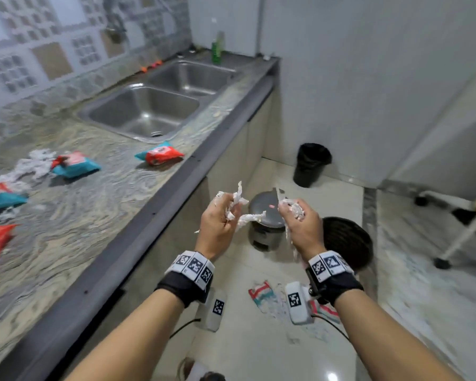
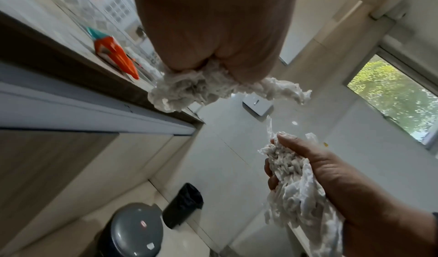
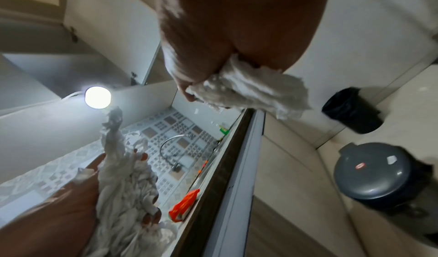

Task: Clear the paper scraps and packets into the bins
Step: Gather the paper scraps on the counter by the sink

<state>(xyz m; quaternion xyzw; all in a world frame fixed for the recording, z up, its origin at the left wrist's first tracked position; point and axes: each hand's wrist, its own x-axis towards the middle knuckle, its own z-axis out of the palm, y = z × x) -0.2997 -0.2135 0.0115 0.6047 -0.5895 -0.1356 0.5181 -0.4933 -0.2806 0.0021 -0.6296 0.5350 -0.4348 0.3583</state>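
My left hand grips a wad of white paper scraps, also seen as the crumpled wad. My right hand grips a second wad of scraps, the bunch. Both hands hang off the counter's edge, above a grey lidded bin on the floor. A black bin stands farther back by the wall, and a dark ribbed bin sits under my right wrist. Red-and-teal packets and more white scraps lie on the counter.
A double steel sink is set in the patterned counter. A green bottle stands at its far end. Packets and scraps lie on the floor tiles near my wrists. A white wheeled frame is at the right.
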